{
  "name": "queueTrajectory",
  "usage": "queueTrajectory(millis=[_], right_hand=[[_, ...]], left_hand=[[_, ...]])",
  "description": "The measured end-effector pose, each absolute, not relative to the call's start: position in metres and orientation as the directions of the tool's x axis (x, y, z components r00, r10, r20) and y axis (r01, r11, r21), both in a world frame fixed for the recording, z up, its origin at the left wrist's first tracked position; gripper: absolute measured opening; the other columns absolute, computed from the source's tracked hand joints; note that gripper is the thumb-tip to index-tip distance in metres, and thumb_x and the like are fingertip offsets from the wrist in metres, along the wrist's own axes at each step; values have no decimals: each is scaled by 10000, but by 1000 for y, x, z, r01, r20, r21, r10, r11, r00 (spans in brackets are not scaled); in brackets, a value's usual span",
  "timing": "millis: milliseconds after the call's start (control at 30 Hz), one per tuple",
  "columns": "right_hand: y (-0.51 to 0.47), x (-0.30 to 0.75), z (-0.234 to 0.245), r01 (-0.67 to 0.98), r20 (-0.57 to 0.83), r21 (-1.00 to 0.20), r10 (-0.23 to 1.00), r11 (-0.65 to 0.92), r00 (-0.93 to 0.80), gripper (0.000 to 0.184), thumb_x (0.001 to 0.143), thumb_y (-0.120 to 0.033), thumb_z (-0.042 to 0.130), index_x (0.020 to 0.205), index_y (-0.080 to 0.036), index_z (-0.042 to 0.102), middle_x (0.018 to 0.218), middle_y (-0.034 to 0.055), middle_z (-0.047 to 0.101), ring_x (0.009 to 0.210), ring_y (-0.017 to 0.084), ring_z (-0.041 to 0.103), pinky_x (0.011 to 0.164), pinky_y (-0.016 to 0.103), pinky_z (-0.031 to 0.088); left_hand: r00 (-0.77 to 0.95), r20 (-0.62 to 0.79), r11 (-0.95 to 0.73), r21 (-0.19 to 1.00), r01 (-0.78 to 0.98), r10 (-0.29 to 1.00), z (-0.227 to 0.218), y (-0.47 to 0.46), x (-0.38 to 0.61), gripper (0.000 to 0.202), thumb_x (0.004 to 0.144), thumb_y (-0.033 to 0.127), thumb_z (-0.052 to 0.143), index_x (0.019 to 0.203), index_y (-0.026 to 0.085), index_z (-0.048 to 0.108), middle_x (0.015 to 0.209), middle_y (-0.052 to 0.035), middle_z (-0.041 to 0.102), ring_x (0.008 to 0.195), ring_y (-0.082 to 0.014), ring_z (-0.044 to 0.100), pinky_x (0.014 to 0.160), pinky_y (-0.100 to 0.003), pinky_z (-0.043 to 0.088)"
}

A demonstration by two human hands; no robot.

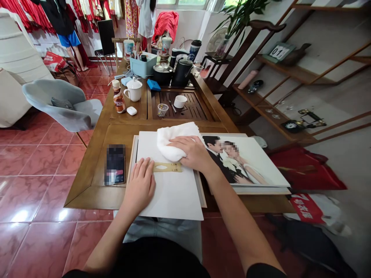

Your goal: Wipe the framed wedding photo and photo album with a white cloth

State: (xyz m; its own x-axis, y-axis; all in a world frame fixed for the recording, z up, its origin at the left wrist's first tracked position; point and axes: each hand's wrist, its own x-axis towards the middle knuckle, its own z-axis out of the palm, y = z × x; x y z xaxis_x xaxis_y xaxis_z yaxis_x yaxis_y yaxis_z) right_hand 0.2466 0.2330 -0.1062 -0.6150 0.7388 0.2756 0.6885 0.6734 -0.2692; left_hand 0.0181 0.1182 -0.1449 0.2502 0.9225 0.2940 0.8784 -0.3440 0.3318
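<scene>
At the front edge of the worktop (92, 181), the left hand (142, 181) lies flat on a white board (174, 199) that overhangs it, the right hand (189, 150) covers a white cloth (178, 132), its grip unclear, and pressing the overhang could tip the board.

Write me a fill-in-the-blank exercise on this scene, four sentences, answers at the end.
1. The right hand rests on a bunched white ____.
2. The phone lies to the ____ of the left hand.
3. The mug is covered by a ____.
4. The sign on the shelf shows the number ____.

Missing words: cloth; left; lid; 01.
</scene>
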Motion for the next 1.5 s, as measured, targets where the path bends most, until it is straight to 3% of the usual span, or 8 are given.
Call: queueTrajectory(millis=[300, 500, 733, 967, 1167, 1367, 1500], right_hand=[[223, 233, -108, 609, 267, -285, 672, 740, -691, 541, 769, -166, 542, 1294, -252, 640, 1420, 53, 638, 1326, 294, 530, 1096, 511, 253], [232, 244, -106, 692, 291, -287, 749, 662, -595, 524, 768, -162, 521, 1272, -229, 649, 1411, 71, 643, 1305, 300, 547, 1060, 512, 290], [218, 231, -106, 609, 271, -280, 670, 742, -691, 506, 809, -193, 556, 1303, -265, 640, 1430, 49, 632, 1330, 295, 531, 1103, 516, 263], [227, 243, -107, 719, 327, -246, 754, 650, -570, 480, 812, -225, 579, 1287, -238, 647, 1407, 76, 645, 1301, 308, 552, 1058, 508, 310], [216, 238, -111, 630, 301, -252, 678, 735, -670, 493, 836, -310, 616, 1327, -268, 626, 1441, 57, 622, 1321, 310, 539, 1090, 513, 279], [228, 249, -111, 722, 323, -233, 752, 652, -575, 508, 817, -302, 624, 1321, -239, 628, 1431, 90, 626, 1314, 323, 540, 1063, 508, 313], [219, 237, -111, 678, 298, -235, 716, 696, -631, 502, 843, -317, 607, 1340, -251, 618, 1459, 76, 606, 1340, 324, 517, 1102, 531, 269]], left_hand=[[252, 296, -347, 331, 877, 921, -145, 118, 19, 469, 1021, 177, 389, 1484, 121, 445, 1549, -157, 498, 1500, -326, 378, 1232, -539, 335], [256, 287, -344, 319, 883, 923, -144, 118, 19, 459, 1026, 178, 378, 1473, 109, 455, 1550, -157, 499, 1502, -328, 373, 1229, -538, 341], [252, 277, -339, 336, 879, 927, -144, 118, 18, 476, 1019, 174, 387, 1490, 128, 437, 1560, -152, 488, 1509, -322, 364, 1233, -544, 330], [258, 269, -341, 332, 880, 928, -141, 118, 18, 472, 1024, 179, 382, 1490, 124, 439, 1561, -160, 487, 1512, -322, 360, 1230, -544, 336], [263, 268, -345, 326, 880, 927, -142, 118, 18, 472, 1026, 182, 383, 1488, 103, 438, 1561, -165, 485, 1507, -334, 364, 1231, -546, 332], [257, 271, -342, 339, 876, 928, -142, 118, 18, 471, 1022, 179, 387, 1487, 131, 440, 1553, -160, 494, 1507, -324, 366, 1229, -546, 336], [256, 279, -345, 343, 874, 926, -143, 119, 17, 478, 1021, 179, 385, 1496, 147, 427, 1556, -156, 490, 1509, -322, 362, 1224, -554, 339]])
